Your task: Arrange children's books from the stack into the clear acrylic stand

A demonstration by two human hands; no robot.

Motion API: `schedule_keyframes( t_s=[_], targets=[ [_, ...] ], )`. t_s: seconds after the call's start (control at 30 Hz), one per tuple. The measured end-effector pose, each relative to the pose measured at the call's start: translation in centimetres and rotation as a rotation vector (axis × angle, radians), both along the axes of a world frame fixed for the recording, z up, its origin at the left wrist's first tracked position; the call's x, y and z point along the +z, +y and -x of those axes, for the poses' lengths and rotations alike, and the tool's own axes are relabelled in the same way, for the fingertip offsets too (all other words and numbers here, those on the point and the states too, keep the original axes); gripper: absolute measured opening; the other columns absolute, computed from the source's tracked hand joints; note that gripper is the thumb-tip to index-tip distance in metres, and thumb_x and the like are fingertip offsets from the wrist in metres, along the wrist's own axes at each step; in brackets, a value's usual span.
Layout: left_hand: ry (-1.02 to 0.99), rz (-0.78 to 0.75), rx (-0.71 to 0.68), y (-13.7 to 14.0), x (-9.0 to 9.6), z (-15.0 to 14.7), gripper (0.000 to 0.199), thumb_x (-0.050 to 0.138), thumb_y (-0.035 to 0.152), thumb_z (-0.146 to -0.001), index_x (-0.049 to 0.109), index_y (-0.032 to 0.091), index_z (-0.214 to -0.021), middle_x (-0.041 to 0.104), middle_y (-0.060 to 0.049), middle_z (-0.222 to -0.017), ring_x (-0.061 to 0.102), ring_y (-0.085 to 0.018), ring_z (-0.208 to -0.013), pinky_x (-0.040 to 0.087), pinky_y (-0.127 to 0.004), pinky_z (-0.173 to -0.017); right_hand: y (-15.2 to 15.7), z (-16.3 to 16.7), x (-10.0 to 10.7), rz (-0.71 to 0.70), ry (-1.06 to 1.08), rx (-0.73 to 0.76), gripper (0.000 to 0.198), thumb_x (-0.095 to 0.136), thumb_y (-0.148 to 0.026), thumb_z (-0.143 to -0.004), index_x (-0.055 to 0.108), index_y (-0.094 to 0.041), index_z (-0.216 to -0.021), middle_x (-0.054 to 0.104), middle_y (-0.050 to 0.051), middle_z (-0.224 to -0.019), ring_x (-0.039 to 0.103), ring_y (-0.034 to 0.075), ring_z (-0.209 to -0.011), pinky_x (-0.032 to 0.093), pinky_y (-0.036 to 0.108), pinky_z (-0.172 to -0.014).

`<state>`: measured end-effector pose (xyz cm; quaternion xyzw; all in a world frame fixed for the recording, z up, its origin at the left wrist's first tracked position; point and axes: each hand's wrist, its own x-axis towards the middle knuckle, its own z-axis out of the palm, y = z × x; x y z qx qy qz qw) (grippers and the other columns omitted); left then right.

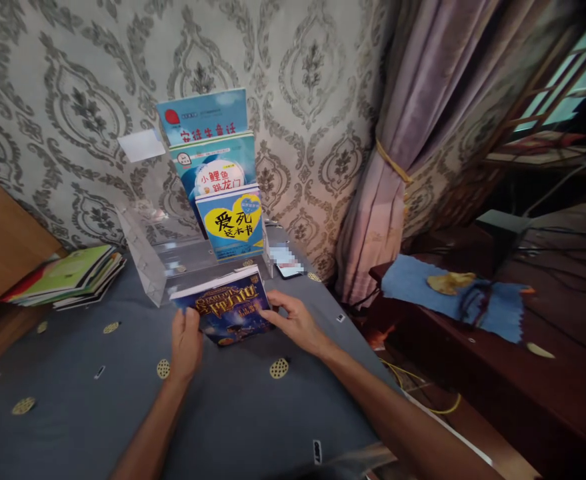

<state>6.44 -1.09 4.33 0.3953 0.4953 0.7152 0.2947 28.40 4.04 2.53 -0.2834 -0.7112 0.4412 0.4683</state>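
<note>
A dark blue book (235,310) with gold lettering is held tilted between both hands, just in front of a clear tiered stand. My left hand (187,340) grips its left edge, with the thumb on the front cover. At the right edge, my right hand (293,317) has its fingers closed round the side. The clear acrylic stand (145,260) holds books on its right half: a blue book with a yellow heart (233,223) in front, a teal book (215,163) behind it, and a light blue book (203,117) at the back. Its left half shows bare tiers.
A pile of books and papers (67,277) lies at the left beside a wooden panel (7,247). A phone (287,261) rests right of the stand. Patterned wallpaper and a tied curtain (377,200) stand behind. A dark red table (437,360) bears a blue cloth (413,287).
</note>
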Motion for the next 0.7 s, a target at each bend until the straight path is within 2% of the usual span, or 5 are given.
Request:
schedule_keyframes(
  t_s=[0.13, 0.27, 0.4, 0.5, 0.7],
  targets=[
    [0.202, 0.092, -0.128, -0.4, -0.1, -0.6, 0.049, 0.085, 0.055, -0.061, 0.069, 0.017, -0.087, 0.076, -0.005, -0.088, 0.07, -0.021, -0.082, 0.058, -0.031, -0.077, 0.4, -0.2, -0.3, 0.018, -0.024, 0.021, 0.036, 0.064, -0.054, -0.089, 0.068, -0.021, -0.104, 0.074, 0.004, -0.098, 0.067, 0.021, -0.088, 0.051, 0.03, -0.071],
    [0.203, 0.236, -0.253, -0.5, -0.4, -1.0, 0.054, 0.086, 0.054, -0.059, 0.067, 0.017, -0.092, 0.077, -0.008, -0.091, 0.073, -0.024, -0.079, 0.063, -0.036, -0.066, 0.6, -0.5, 0.0, 0.006, -0.057, 0.046, 0.03, 0.063, -0.046, -0.089, 0.063, -0.021, -0.106, 0.074, 0.005, -0.1, 0.068, 0.021, -0.091, 0.051, 0.028, -0.068],
    [0.15, 0.324, -0.353, -0.2, -0.8, -0.2, 0.069, 0.089, 0.058, -0.051, 0.064, 0.017, -0.1, 0.076, -0.009, -0.097, 0.073, -0.025, -0.082, 0.064, -0.037, -0.064, 0.3, -0.6, -0.2, -0.084, -0.154, -0.012, 0.018, 0.06, -0.035, -0.088, 0.056, -0.022, -0.099, 0.068, 0.001, -0.088, 0.062, 0.015, -0.074, 0.049, 0.026, -0.063],
    [0.197, 0.348, -0.435, 0.0, -0.9, 0.6, 0.066, 0.088, 0.058, -0.053, 0.066, 0.016, -0.098, 0.075, -0.009, -0.1, 0.073, -0.025, -0.086, 0.065, -0.038, -0.07, 0.0, -0.5, -0.7, -0.129, -0.243, -0.088, 0.017, 0.058, -0.028, -0.085, 0.051, -0.023, -0.1, 0.062, -0.002, -0.08, 0.057, 0.013, -0.062, 0.045, 0.024, -0.057],
    [0.202, 0.38, -0.417, 0.2, -0.8, 0.4, 0.069, 0.087, 0.059, -0.053, 0.065, 0.017, -0.103, 0.076, -0.008, -0.101, 0.073, -0.026, -0.088, 0.065, -0.039, -0.069, -0.1, -0.1, -1.4, -0.172, -0.316, -0.183, 0.012, 0.055, -0.029, -0.089, 0.048, -0.024, -0.097, 0.061, -0.003, -0.075, 0.057, 0.013, -0.059, 0.039, 0.023, -0.05]
  ],
)
